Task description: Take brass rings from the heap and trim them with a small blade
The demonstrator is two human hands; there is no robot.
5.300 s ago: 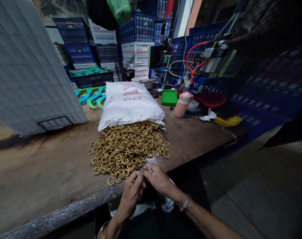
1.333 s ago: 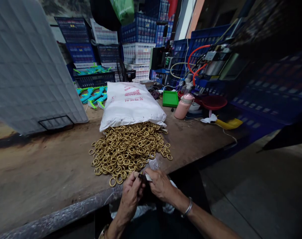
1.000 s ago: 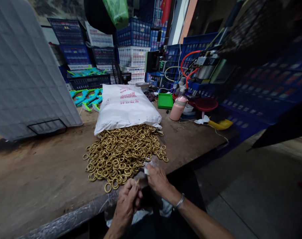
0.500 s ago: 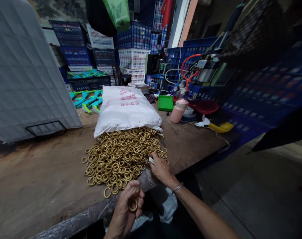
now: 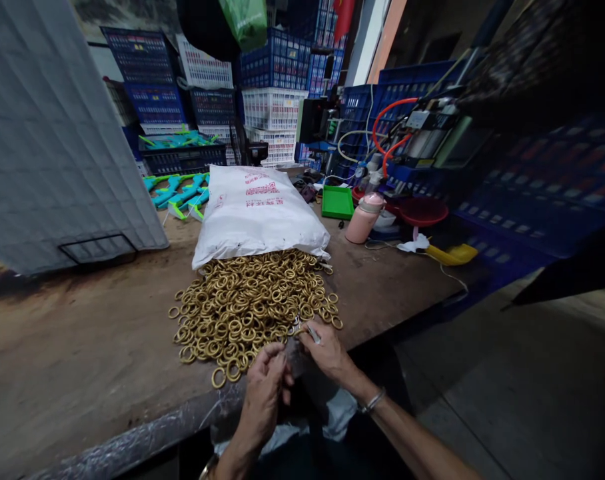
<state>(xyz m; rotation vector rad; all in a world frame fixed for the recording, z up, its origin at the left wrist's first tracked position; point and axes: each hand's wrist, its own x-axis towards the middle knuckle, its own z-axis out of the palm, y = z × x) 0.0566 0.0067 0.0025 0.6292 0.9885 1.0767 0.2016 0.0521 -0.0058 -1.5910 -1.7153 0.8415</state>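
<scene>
A heap of several gold-coloured rings (image 5: pixel 250 307) spills onto the wooden workbench (image 5: pixel 77 353) from the open mouth of a white sack (image 5: pixel 258 212) with red print. My left hand (image 5: pixel 265 393) hovers at the bench's front edge, fingers pinched together; what they hold is hidden. My right hand (image 5: pixel 327 350) rests at the near right edge of the heap, closed on a small silvery tool (image 5: pixel 312 332). A bracelet circles my right wrist. A clear plastic bag (image 5: pixel 332 417) hangs below the bench edge under my hands.
A grey panel (image 5: pixel 57 140) leans at the left. Teal plastic parts (image 5: pixel 180 190), a green tray (image 5: pixel 337 201), a pink bottle (image 5: pixel 363 217), a red bowl (image 5: pixel 425 210) and a yellow scoop (image 5: pixel 455 253) lie behind. Stacked blue and white crates fill the back. A machine with orange hoses (image 5: pixel 417 127) stands at the right.
My right hand reached out onto the ring heap and has drawn back a little toward the edge. My left hand dropped with a ring in it, then rose back beside the right hand.
</scene>
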